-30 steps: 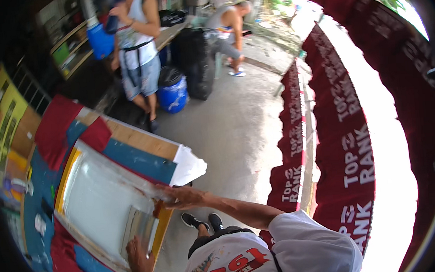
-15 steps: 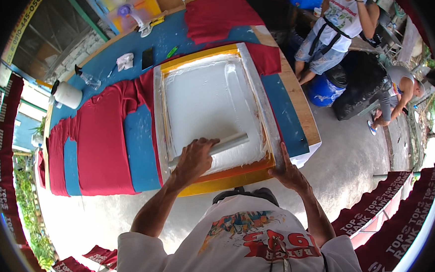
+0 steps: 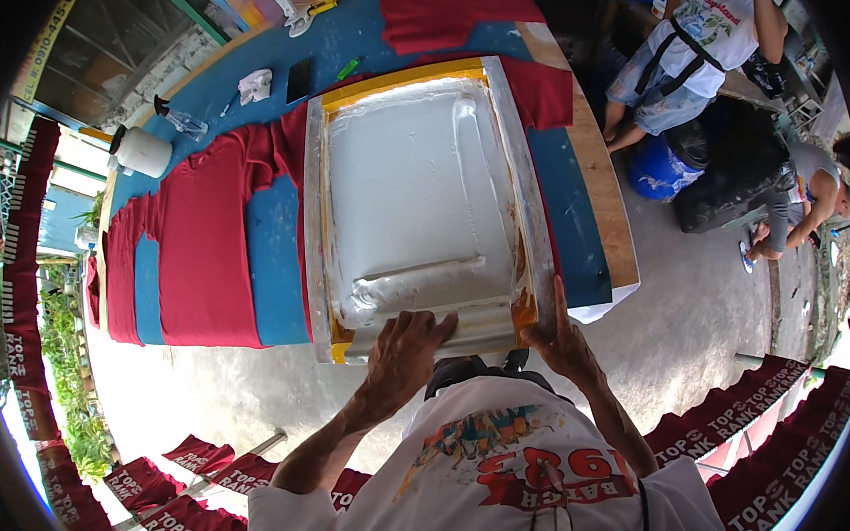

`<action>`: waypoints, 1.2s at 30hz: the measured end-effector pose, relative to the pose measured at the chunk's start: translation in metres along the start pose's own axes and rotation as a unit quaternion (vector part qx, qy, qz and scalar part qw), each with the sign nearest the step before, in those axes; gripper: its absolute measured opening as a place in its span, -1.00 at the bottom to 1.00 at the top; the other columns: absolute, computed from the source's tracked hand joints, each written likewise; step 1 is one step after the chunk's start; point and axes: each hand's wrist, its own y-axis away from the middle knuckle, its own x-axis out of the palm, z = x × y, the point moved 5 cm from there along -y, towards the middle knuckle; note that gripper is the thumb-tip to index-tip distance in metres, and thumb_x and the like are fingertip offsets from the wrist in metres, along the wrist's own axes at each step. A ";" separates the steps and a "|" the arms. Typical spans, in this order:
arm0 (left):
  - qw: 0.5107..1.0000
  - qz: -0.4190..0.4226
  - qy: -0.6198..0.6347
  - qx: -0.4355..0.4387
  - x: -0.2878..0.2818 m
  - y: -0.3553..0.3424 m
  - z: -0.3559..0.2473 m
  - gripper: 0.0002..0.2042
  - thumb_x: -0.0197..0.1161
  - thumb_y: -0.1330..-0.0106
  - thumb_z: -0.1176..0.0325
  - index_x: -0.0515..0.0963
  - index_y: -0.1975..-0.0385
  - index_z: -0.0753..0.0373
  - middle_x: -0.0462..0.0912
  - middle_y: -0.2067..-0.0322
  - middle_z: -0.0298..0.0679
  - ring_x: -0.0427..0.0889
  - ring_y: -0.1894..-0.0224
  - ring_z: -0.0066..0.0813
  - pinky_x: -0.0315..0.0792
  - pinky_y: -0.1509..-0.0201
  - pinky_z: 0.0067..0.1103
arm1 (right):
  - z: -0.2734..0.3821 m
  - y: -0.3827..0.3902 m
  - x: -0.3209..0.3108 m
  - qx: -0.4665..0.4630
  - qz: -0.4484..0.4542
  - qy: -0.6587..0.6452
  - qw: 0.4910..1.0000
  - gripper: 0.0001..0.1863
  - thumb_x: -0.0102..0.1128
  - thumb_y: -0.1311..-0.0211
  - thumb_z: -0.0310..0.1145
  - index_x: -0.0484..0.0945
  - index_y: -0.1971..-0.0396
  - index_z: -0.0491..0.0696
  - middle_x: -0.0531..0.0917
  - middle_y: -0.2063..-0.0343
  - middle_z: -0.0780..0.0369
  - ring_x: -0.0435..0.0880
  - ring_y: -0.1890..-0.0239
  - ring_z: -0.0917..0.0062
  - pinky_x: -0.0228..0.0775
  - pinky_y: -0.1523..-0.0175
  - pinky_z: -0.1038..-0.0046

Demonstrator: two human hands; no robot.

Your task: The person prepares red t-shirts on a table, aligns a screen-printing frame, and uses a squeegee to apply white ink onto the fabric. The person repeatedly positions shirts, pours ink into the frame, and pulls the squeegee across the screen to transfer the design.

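Observation:
A large screen-printing frame (image 3: 532, 201) lies on the table over a dark red shirt. White ink coats its mesh (image 3: 400, 179), with a thick ridge of ink (image 3: 421, 272) crossing near the close end. My left hand (image 3: 406, 352) is closed on a long squeegee (image 3: 482, 326), which sits tilted along the frame's near edge; its lower part is partly hidden by my fingers. At the frame's near right corner, my right hand (image 3: 562, 345) grips the side rail, thumb and fingers around it.
Dark red shirts (image 3: 205, 245) lie spread on the blue tabletop (image 3: 275, 275). A spray bottle (image 3: 183, 123), white jar (image 3: 142, 151), phone (image 3: 300, 80) and green cutter (image 3: 349, 69) lie at the far left. A person (image 3: 694, 45) stands beyond a blue drum (image 3: 667, 165); another person crouches at the right.
My left hand has drawn the squeegee toward me, from the mesh to the near edge, leaving the ink ridge behind. My right hand keeps hold of the frame. The view has shifted slightly.

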 end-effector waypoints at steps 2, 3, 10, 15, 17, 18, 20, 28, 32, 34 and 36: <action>0.999 -0.034 -0.027 0.003 0.014 0.004 -0.003 -0.50 0.29 -0.29 0.50 0.62 -0.27 0.11 0.53 0.04 -0.20 0.61 -0.03 -0.20 0.53 -0.19 -0.23 | 0.000 0.001 -0.001 0.006 0.006 -0.014 1.000 0.21 0.40 -0.45 -0.06 -0.42 -0.71 0.04 0.72 0.00 -0.36 0.76 -0.06 -0.32 0.62 -0.25 -0.12; 0.998 -0.052 -0.039 0.005 0.019 0.006 -0.005 -0.48 0.29 -0.27 0.51 0.61 -0.28 0.11 0.54 0.03 -0.19 0.61 -0.05 -0.19 0.53 -0.20 -0.22 | 0.001 0.001 -0.001 0.012 0.011 -0.014 1.000 0.21 0.39 -0.46 -0.06 -0.42 -0.71 0.03 0.72 0.00 -0.36 0.76 -0.06 -0.32 0.62 -0.24 -0.13; 0.988 -0.127 -0.089 -0.004 0.032 -0.031 0.021 -0.36 0.34 -0.18 0.59 0.56 -0.35 0.08 0.56 -0.05 -0.12 0.62 -0.13 -0.14 0.53 -0.26 -0.21 | 0.011 0.000 -0.001 0.018 0.020 -0.003 1.000 0.21 0.36 -0.48 -0.09 -0.47 -0.69 -0.01 0.67 -0.04 -0.42 0.72 -0.05 -0.39 0.59 -0.26 -0.21; 0.970 -0.216 -0.107 0.013 0.016 -0.133 0.093 -0.40 0.33 -0.21 0.65 0.57 -0.30 0.07 0.59 0.04 -0.19 0.62 -0.08 -0.23 0.52 -0.22 -0.27 | 0.017 0.001 -0.004 0.016 0.009 0.017 1.000 0.19 0.38 -0.45 -0.17 -0.42 -0.69 -0.06 0.79 0.18 -0.24 0.79 0.03 -0.25 0.65 -0.19 -0.13; 0.968 -0.223 -0.111 0.012 0.005 -0.179 0.124 -0.44 0.33 -0.25 0.64 0.59 -0.28 0.07 0.61 0.07 -0.22 0.63 -0.07 -0.22 0.51 -0.23 -0.25 | 0.020 0.001 -0.004 -0.001 -0.004 0.012 1.000 0.18 0.39 -0.44 -0.21 -0.38 -0.69 -0.10 0.83 0.26 -0.14 0.84 0.08 -0.16 0.69 -0.13 -0.07; 0.970 -0.219 -0.106 0.006 -0.003 -0.203 0.139 -0.46 0.33 -0.28 0.64 0.60 -0.27 0.08 0.63 0.07 -0.22 0.64 -0.07 -0.21 0.51 -0.24 -0.21 | 0.020 0.000 -0.004 -0.004 -0.007 0.021 1.000 0.17 0.39 -0.44 -0.21 -0.37 -0.69 -0.10 0.83 0.26 -0.15 0.83 0.08 -0.17 0.69 -0.12 -0.07; 0.974 -0.193 -0.119 -0.007 -0.019 -0.245 0.163 -0.46 0.33 -0.28 0.64 0.61 -0.28 0.06 0.65 0.08 -0.24 0.64 -0.08 -0.22 0.52 -0.25 -0.21 | 0.021 0.001 -0.004 -0.007 -0.013 0.040 0.999 0.17 0.40 -0.43 -0.21 -0.36 -0.69 -0.10 0.82 0.25 -0.17 0.83 0.08 -0.19 0.70 -0.11 -0.07; 0.993 -0.106 -0.049 -0.018 -0.104 -0.285 0.194 -0.37 0.14 -0.23 0.65 0.67 -0.32 -0.01 0.78 -0.04 -0.01 0.71 -0.18 0.01 0.60 -0.32 -0.09 | 0.012 0.002 -0.002 0.050 -0.011 0.027 0.998 0.24 0.47 -0.35 -0.16 -0.35 -0.71 0.00 0.76 0.07 -0.31 0.76 -0.02 -0.30 0.67 -0.14 -0.09; 0.997 -0.044 -0.043 -0.056 -0.121 -0.309 0.222 -0.40 0.14 -0.20 0.65 0.67 -0.29 0.13 0.74 -0.12 0.05 0.68 -0.23 0.03 0.55 -0.35 -0.11 | 0.009 0.002 -0.001 0.067 0.002 0.015 0.998 0.24 0.47 -0.34 -0.17 -0.35 -0.71 0.00 0.74 0.01 -0.32 0.74 -0.07 -0.29 0.66 -0.19 -0.08; 0.996 -0.058 -0.049 -0.038 -0.117 -0.321 0.236 -0.38 0.15 -0.18 0.66 0.66 -0.30 0.17 0.73 -0.10 0.10 0.69 -0.20 0.07 0.53 -0.37 -0.14 | 0.007 0.002 -0.002 0.074 -0.001 0.017 0.997 0.24 0.46 -0.34 -0.17 -0.34 -0.71 0.00 0.74 0.00 -0.33 0.74 -0.08 -0.29 0.67 -0.18 -0.08; 0.995 -0.078 -0.055 -0.019 -0.107 -0.329 0.253 -0.37 0.17 -0.16 0.67 0.65 -0.32 0.21 0.73 -0.09 0.14 0.69 -0.18 0.10 0.52 -0.40 -0.17 | 0.007 0.002 -0.002 0.065 -0.005 0.024 0.998 0.23 0.45 -0.34 -0.16 -0.34 -0.71 -0.01 0.74 0.00 -0.32 0.74 -0.08 -0.29 0.69 -0.14 -0.08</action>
